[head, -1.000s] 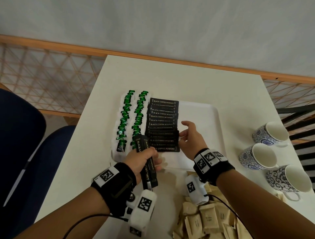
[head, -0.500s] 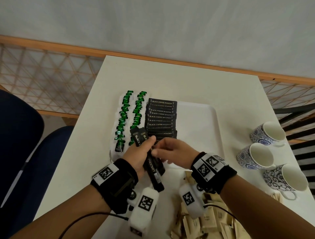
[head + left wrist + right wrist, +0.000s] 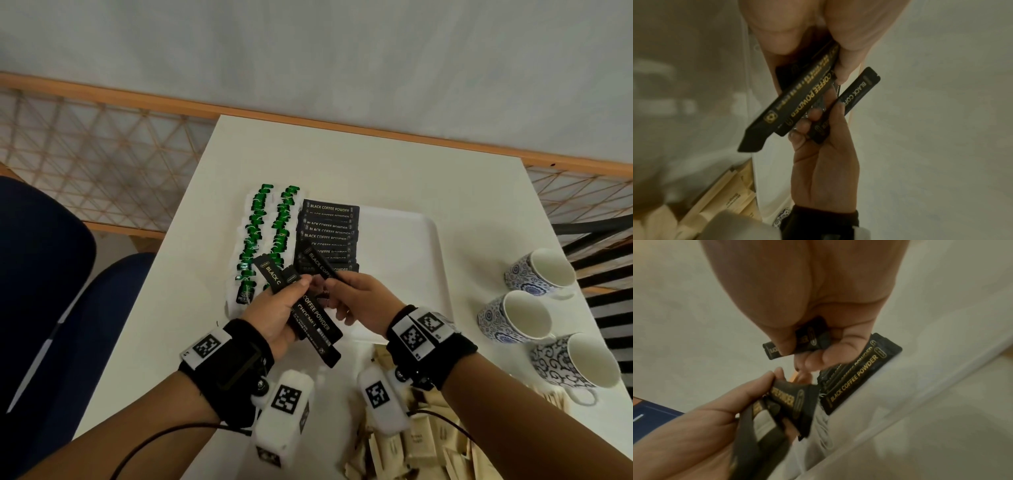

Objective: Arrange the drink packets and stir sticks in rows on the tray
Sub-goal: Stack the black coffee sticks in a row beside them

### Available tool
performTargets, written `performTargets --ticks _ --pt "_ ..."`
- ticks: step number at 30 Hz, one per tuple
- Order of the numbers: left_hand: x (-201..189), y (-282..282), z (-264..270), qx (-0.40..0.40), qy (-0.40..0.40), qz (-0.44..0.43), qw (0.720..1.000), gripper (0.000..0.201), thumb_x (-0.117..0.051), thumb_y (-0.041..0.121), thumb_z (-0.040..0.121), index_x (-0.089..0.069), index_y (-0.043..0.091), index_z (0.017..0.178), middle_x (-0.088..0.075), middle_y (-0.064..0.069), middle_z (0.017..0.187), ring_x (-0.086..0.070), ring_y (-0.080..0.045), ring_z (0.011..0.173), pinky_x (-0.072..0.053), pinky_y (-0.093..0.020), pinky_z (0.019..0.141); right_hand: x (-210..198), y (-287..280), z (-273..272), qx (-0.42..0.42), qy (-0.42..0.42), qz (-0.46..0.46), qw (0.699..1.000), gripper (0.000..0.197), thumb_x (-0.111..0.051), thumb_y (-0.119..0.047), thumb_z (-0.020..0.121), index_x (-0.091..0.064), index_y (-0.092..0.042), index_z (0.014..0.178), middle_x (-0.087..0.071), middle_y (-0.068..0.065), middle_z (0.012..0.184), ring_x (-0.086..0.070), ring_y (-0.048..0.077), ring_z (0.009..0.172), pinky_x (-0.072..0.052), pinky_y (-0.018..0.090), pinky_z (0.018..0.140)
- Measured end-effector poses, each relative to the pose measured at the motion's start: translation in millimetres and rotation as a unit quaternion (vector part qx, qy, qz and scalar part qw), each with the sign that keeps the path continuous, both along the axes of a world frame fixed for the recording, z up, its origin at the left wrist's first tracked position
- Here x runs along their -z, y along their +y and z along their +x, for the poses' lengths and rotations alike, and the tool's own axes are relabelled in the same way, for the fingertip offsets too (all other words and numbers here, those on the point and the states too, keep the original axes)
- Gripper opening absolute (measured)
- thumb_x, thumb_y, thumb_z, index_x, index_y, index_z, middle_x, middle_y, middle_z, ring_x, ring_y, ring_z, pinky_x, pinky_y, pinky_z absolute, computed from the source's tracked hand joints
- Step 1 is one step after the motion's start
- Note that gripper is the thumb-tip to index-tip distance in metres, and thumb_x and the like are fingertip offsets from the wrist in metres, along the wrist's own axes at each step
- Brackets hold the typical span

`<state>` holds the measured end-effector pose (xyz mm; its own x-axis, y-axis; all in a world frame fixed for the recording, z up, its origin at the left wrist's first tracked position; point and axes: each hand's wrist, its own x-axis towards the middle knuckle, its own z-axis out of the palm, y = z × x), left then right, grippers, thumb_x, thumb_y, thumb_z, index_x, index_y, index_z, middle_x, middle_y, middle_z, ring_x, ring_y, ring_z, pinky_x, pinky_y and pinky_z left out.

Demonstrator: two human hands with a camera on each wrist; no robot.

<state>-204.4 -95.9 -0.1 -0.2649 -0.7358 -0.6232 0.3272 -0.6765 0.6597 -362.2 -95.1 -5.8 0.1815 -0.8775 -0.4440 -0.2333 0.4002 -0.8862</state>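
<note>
Head view: L hand (image 3: 274, 308), center frame, grips a bundle of black coffee packets (image 3: 313, 320). R hand (image 3: 363, 301) just beside it pinches a single black packet (image 3: 320, 265) over the tray (image 3: 411, 246). On the tray's left: two rows of green packets (image 3: 255, 240), then a row of black packets (image 3: 329, 233). Beige packets (image 3: 421, 442) at bottom, three cups (image 3: 513, 318) at right.

L wrist view: bundle held mid-frame, R hand's packet lower right.

R wrist view: thumb & fingers (image 3: 781, 340) curled round the single packet, L hand's bundle lower left.

3 patterned mugs (image 3: 513, 317) stand beside a blue chair (image 3: 51, 274).
</note>
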Motion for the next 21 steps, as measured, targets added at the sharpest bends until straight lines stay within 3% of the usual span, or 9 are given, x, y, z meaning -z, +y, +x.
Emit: performTargets --ticks 3,7,8,10,12,14,16,19,21 --pt "2 0 2 -0.022 -0.006 0.005 1.000 0.011 -0.054 0.017 0.095 -0.064 0.013 0.097 -0.069 -0.007 0.085 -0.067 -0.023 0.074 -0.053 -0.032 0.065 -2 -1 -4 0.010 -0.022 0.014 1.000 0.024 -0.038 -0.017 0.102 -0.059 -0.007 0.108 -0.054 0.002 0.063 -0.048 0.014 0.046 -0.037 0.022 0.043" --pt "2 -3 6 -0.036 -0.014 0.010 0.999 0.009 -0.057 0.017 0.094 -0.064 0.014 0.099 -0.066 -0.008 0.082 -0.066 -0.023 0.075 -0.050 -0.034 0.064 -3 -1 -8 0.052 -0.027 0.034 0.998 0.019 -0.036 -0.014 0.102 -0.054 -0.016 0.096 -0.061 0.006 0.070 -0.056 0.016 0.053 -0.041 0.024 0.051" --pt "3 -4 9 -0.044 -0.015 0.017 0.999 0.010 -0.056 0.017 0.094 -0.064 0.014 0.099 -0.065 -0.009 0.081 -0.066 -0.023 0.074 -0.050 -0.035 0.063 0 -2 -9 0.058 -0.001 0.027 0.998 0.020 -0.039 -0.014 0.101 -0.057 -0.017 0.094 -0.061 0.005 0.073 -0.056 0.016 0.057 -0.043 0.026 0.055" --pt "4 -7 14 -0.063 -0.014 0.035 0.997 0.011 -0.053 0.015 0.095 -0.063 0.012 0.098 -0.065 -0.011 0.080 -0.067 -0.025 0.075 -0.052 -0.036 0.062 6 -2 -17 0.022 0.135 -0.026 0.990 0.021 -0.046 -0.018 0.097 -0.066 -0.021 0.090 -0.060 0.004 0.074 -0.054 0.019 0.065 -0.045 0.032 0.064" --pt "5 -11 19 -0.070 -0.016 0.040 0.997 0.016 -0.048 0.013 0.097 -0.063 0.012 0.094 -0.063 -0.013 0.079 -0.066 -0.026 0.078 -0.053 -0.041 0.066 7 -2 -24 -0.040 0.265 -0.071 0.961 0.018 -0.053 -0.021 0.093 -0.071 -0.023 0.095 -0.064 0.003 0.076 -0.057 0.022 0.071 -0.046 0.032 0.072" --pt "6 -13 25 -0.072 -0.015 0.033 0.997 0.017 -0.047 0.010 0.097 -0.063 0.012 0.093 -0.063 -0.012 0.076 -0.065 -0.025 0.077 -0.056 -0.044 0.066 7 -2 -26 -0.048 0.297 -0.071 0.951 0.018 -0.061 -0.023 0.088 -0.073 -0.029 0.100 -0.066 -0.007 0.083 -0.060 0.013 0.081 -0.047 0.026 0.079" --pt "7 -14 31 -0.069 -0.015 0.015 0.997 0.012 -0.052 0.008 0.095 -0.063 0.012 0.092 -0.065 -0.008 0.072 -0.065 -0.022 0.071 -0.058 -0.043 0.065 7 -2 -24 -0.045 0.307 -0.059 0.949 0.014 -0.068 -0.025 0.084 -0.073 -0.033 0.094 -0.067 -0.013 0.087 -0.061 0.008 0.087 -0.047 0.022 0.084" --pt "8 -15 36 -0.065 -0.017 -0.004 0.998 0.008 -0.058 0.010 0.092 -0.064 0.014 0.090 -0.067 -0.009 0.079 -0.068 -0.021 0.073 -0.058 -0.041 0.070 10 -5 -19 -0.076 0.349 -0.062 0.932 0.011 -0.069 -0.031 0.082 -0.072 -0.035 0.091 -0.067 -0.014 0.089 -0.061 0.008 0.088 -0.049 0.024 0.083" --pt "8 -17 38 -0.075 -0.020 -0.005 0.997 0.006 -0.059 0.011 0.091 -0.064 0.014 0.093 -0.068 -0.010 0.079 -0.069 -0.022 0.073 -0.059 -0.039 0.066 11 -6 -15 -0.096 0.366 -0.078 0.922 0.013 -0.067 -0.033 0.084 -0.073 -0.031 0.095 -0.063 -0.014 0.091 -0.059 0.009 0.091 -0.048 0.025 0.082"
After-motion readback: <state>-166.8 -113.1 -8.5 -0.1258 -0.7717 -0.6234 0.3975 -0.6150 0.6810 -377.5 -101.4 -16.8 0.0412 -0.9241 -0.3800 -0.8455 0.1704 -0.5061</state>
